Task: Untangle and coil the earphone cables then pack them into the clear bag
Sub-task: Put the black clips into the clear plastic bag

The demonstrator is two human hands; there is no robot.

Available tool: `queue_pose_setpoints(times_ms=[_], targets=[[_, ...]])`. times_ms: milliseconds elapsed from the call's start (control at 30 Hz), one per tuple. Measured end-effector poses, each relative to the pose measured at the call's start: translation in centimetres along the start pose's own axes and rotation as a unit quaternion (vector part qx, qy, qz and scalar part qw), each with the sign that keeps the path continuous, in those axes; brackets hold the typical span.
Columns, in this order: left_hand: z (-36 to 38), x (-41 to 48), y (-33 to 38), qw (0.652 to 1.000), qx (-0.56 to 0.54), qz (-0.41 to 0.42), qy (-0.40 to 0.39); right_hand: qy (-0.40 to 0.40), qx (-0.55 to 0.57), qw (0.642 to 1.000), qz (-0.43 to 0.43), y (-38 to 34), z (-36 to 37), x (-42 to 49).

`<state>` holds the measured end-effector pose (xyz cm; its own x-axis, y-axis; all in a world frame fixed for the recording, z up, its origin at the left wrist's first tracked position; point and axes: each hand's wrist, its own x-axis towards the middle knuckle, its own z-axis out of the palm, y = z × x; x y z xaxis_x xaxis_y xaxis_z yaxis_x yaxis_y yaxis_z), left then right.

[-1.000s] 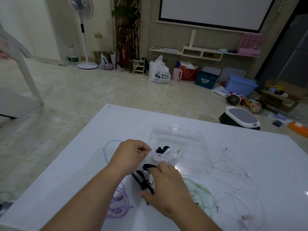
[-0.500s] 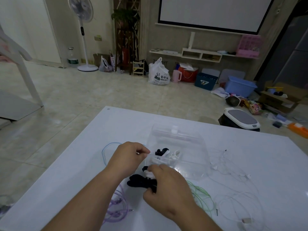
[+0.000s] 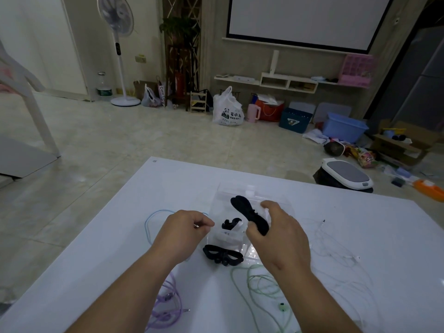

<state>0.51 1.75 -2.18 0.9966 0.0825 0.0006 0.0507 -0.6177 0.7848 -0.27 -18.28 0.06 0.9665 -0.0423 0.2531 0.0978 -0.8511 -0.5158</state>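
Holding a black earphone bundle (image 3: 247, 211) over the clear bag (image 3: 222, 207)
The right hand (image 3: 278, 236) has its fingers curled round the bundle's near end, and the far end sticks out beyond the fingertips, above the bag. The left hand (image 3: 182, 234) pinches the bag's edge between thumb and forefinger. Between the two wrists a second black coil (image 3: 222, 254) lies on the white table (image 3: 372, 224). A green cable (image 3: 254, 277) lies loose beside the right forearm.
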Motion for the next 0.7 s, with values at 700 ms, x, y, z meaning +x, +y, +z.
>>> queue_pose_setpoints(times_ms=[700], targets=[[0.0,0.2,0.0,1.0,0.019,0.016,0.007,-0.174,-0.099,0.965,-0.171,0.3,3.2,-2.2]])
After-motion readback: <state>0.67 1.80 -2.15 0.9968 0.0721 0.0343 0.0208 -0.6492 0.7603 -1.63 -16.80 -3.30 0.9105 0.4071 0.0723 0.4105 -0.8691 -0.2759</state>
